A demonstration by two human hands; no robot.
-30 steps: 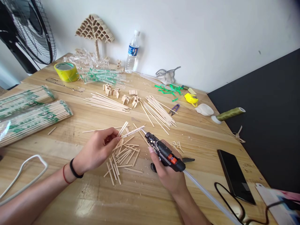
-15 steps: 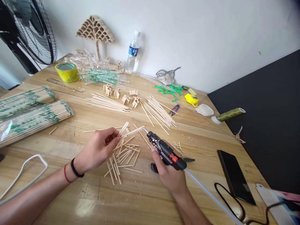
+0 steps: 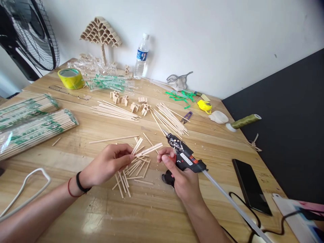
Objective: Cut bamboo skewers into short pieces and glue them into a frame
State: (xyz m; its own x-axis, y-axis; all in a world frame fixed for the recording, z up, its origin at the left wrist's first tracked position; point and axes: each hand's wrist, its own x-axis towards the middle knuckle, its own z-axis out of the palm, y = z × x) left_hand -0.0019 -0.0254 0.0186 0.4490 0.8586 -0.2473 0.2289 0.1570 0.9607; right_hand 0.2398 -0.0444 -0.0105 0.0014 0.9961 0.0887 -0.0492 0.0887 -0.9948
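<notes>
Left hand [image 3: 111,165]: its thumb and fingertips were pressed together and pinched a few short wooden sticks [image 3: 152,148] above the surface [image 3: 106,219]
Right hand [image 3: 186,185]: it was wrapped around the hot glue gun [image 3: 186,155], while the thumb and forefinger stood partly open
Nozzle [image 3: 165,132]: it pointed away from the person, apart from the pinched sticks
Loose short sticks [image 3: 137,167]: they lay in a pile beside the left hand
Long sticks [image 3: 169,118]: they lay farther back, near the purple snips [image 3: 186,116]
</notes>
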